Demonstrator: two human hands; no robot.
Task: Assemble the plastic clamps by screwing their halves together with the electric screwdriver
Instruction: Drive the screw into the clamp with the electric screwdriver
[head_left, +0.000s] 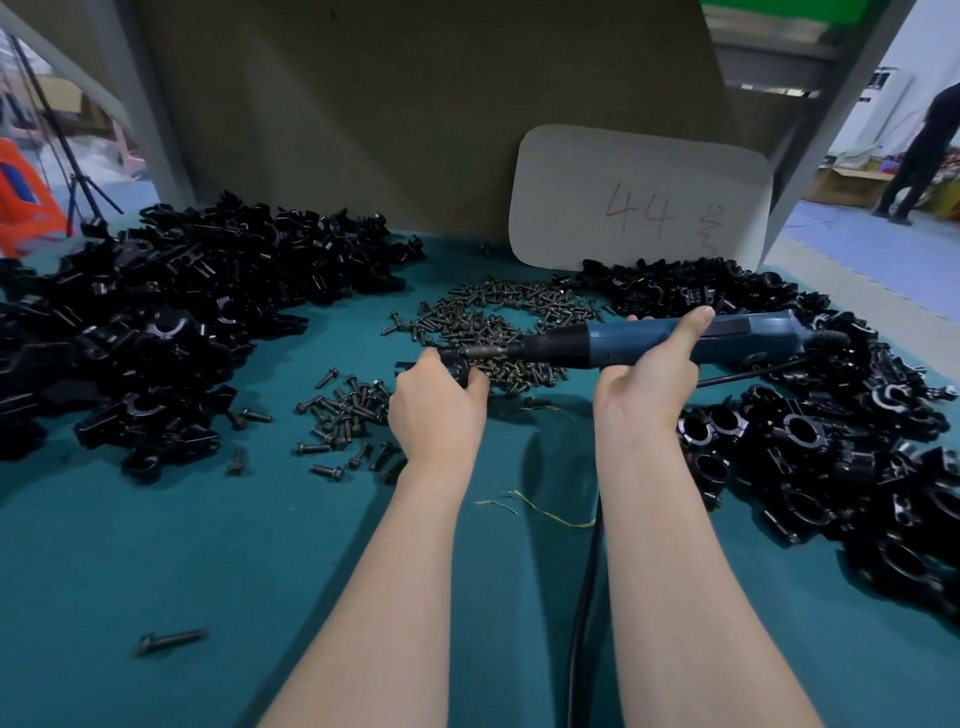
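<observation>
The green surface (156, 545) carries loose heaps. A screw pile (493, 317) of small dark screws lies in the middle. Left of the screw pile sits a big heap of black clamp halves (156, 322); right of it a heap of ring-shaped assembled clamps (831, 441) runs toward the viewer. Nearer than the screw pile, on its left, longer bolts (343, 415) are scattered. Behind it a pale card (639, 197) marked "44" leans upright.

The right hand (644, 384) holds the electric screwdriver (623, 343) level just above the screw pile's near edge, fingers (631, 318) wrapped round the blue body, thumb stretched along its top. Its bit points left to the left hand (436, 405), whose fingers are curled round a black clamp piece (404, 368), mostly hidden, at the pile's near left edge.
</observation>
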